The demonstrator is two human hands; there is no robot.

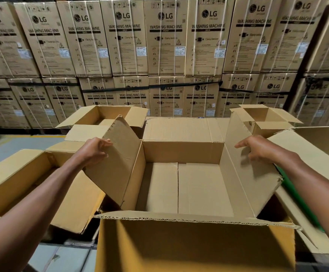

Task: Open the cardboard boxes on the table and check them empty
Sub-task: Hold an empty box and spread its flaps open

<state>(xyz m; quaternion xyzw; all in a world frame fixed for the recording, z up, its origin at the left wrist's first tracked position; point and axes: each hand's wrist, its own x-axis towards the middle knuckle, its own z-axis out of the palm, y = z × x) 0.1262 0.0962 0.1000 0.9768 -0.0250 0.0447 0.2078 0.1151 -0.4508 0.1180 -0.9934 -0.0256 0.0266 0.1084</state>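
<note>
A large brown cardboard box stands open in front of me, and its bare floor shows nothing inside. My left hand grips the edge of the box's left side flap, which stands tilted up. My right hand rests with curled fingers on the right side flap, spread outward. The near flap hangs toward me and the far flap lies back.
Other open cardboard boxes surround it: one at the left, one at the back left, one at the back right, one at the right. A green edge shows under my right forearm. Stacked washing machine cartons wall off the back.
</note>
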